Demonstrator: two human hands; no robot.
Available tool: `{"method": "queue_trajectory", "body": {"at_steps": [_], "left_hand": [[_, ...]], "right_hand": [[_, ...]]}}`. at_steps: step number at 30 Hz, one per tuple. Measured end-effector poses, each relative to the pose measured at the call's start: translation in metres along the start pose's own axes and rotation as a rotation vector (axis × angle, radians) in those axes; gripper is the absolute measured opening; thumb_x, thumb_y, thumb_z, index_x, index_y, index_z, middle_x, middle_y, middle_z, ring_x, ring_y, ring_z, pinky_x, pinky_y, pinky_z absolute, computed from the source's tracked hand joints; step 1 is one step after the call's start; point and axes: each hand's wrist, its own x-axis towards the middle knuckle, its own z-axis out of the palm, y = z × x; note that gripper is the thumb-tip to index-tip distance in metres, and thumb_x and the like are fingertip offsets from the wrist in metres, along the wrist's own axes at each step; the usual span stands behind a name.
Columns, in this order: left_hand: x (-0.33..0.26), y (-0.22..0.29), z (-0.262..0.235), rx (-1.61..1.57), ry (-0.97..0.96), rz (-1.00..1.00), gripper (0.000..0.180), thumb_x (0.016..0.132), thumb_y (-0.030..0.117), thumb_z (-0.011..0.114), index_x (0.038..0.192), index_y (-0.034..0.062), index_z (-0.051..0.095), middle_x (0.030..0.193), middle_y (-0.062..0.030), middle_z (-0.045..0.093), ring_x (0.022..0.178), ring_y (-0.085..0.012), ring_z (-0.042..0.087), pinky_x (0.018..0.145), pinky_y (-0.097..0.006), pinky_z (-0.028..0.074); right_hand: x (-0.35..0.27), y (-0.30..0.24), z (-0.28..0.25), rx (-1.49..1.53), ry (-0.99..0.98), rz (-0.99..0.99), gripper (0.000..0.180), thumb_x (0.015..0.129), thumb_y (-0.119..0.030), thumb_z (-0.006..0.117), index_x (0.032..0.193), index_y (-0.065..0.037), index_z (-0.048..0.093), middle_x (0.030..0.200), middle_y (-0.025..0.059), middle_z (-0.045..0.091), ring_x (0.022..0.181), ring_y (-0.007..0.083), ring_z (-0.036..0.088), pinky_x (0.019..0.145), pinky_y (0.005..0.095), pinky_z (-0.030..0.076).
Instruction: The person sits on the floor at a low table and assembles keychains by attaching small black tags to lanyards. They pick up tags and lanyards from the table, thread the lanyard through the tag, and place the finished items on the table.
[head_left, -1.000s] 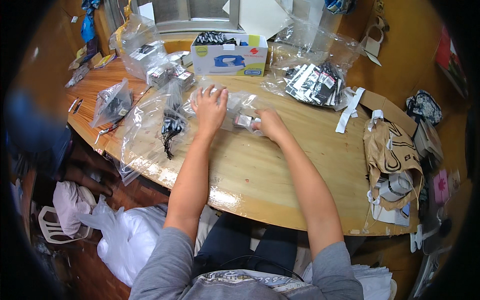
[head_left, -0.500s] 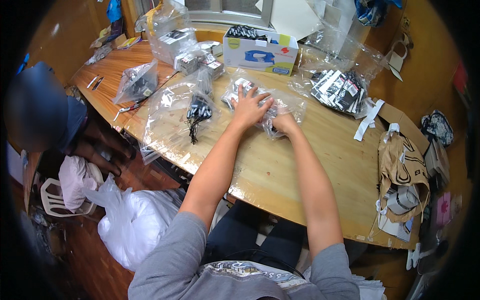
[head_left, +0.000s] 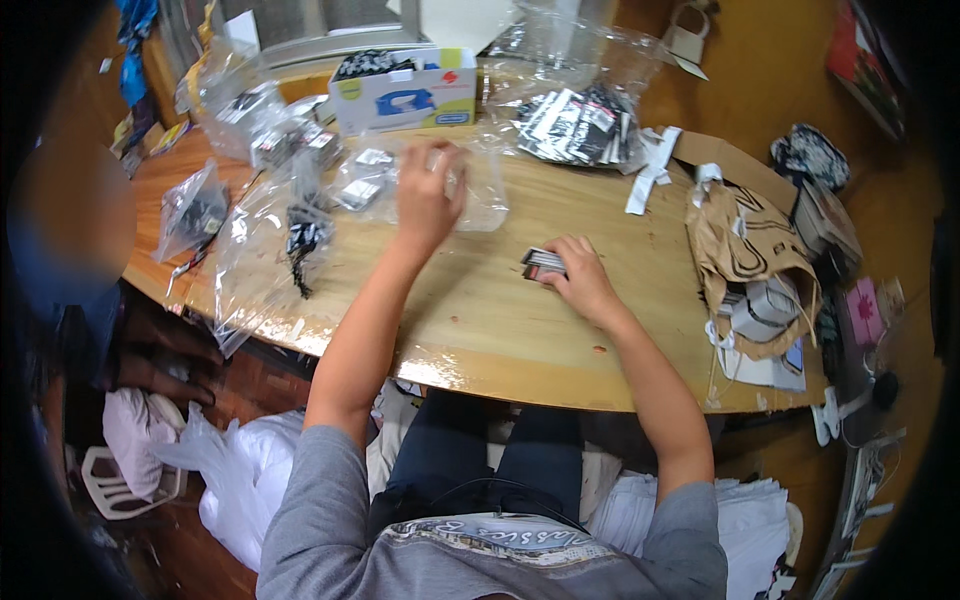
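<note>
Cluttered wooden table (head_left: pixel 480 320): left hand (head_left: pixel 428 195) is reaching, fingers spread, into a clear plastic bag (head_left: pixel 425 185) while right hand (head_left: pixel 580 275) is gripping a small packet stack (head_left: pixel 541 264), likely needing another packet added.

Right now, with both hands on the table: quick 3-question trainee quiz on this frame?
1. True or false: the right hand rests on a small stack of dark packets.
2. The left hand is on: A) the cardboard box B) the clear plastic bag C) the brown paper bag.
3. What lies at the table's right end?

Key: 1 true; 2 B; 3 the torn brown paper bag.
</note>
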Motion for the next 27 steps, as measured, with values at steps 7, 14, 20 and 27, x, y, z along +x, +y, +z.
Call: {"method": "queue_trajectory", "body": {"at_steps": [7,14,20,27], "left_hand": [[-0.048,0.046,0.051,-0.556,-0.641,0.015,0.038,0.07,0.001,0.058,0.103,0.0008,0.038,0.086,-0.0162,0.053,0.082,-0.0289,0.052,0.07,-0.035,0.041],[-0.049,0.044,0.053,-0.656,-0.748,-0.194,0.028,0.072,-0.002,0.056,0.096,0.0016,0.042,0.08,-0.0125,0.054,0.071,-0.0191,0.053,0.063,-0.03,0.042],[-0.053,0.041,0.062,-0.774,-0.704,-0.216,0.027,0.072,-0.005,0.055,0.095,0.0013,0.043,0.079,-0.0101,0.053,0.07,-0.016,0.053,0.061,-0.027,0.042],[-0.067,0.047,0.06,-0.449,-0.456,-0.037,0.041,0.072,0.005,0.056,0.109,0.0014,0.039,0.095,-0.0199,0.052,0.088,-0.0313,0.052,0.071,-0.036,0.043]], "right_hand": [[-0.002,-0.002,0.0,0.141,0.028,0.05,0.037,0.061,-0.006,0.065,0.094,-0.001,0.049,0.094,0.0126,0.05,0.091,0.0299,0.043,0.081,0.0358,0.036],[-0.016,0.022,-0.022,0.352,-0.091,0.327,0.034,0.068,0.006,0.052,0.1,-0.005,0.054,0.096,0.0137,0.053,0.09,0.0288,0.051,0.077,0.0313,0.041],[-0.009,0.023,-0.006,0.658,0.301,0.473,0.018,0.074,0.002,0.049,0.088,-0.003,0.059,0.085,0.0089,0.06,0.076,0.0184,0.057,0.071,0.027,0.043],[-0.005,-0.005,0.015,0.51,0.097,0.233,0.029,0.076,-0.002,0.051,0.104,-0.001,0.045,0.096,0.0127,0.054,0.09,0.0225,0.052,0.077,0.0304,0.041]]}}
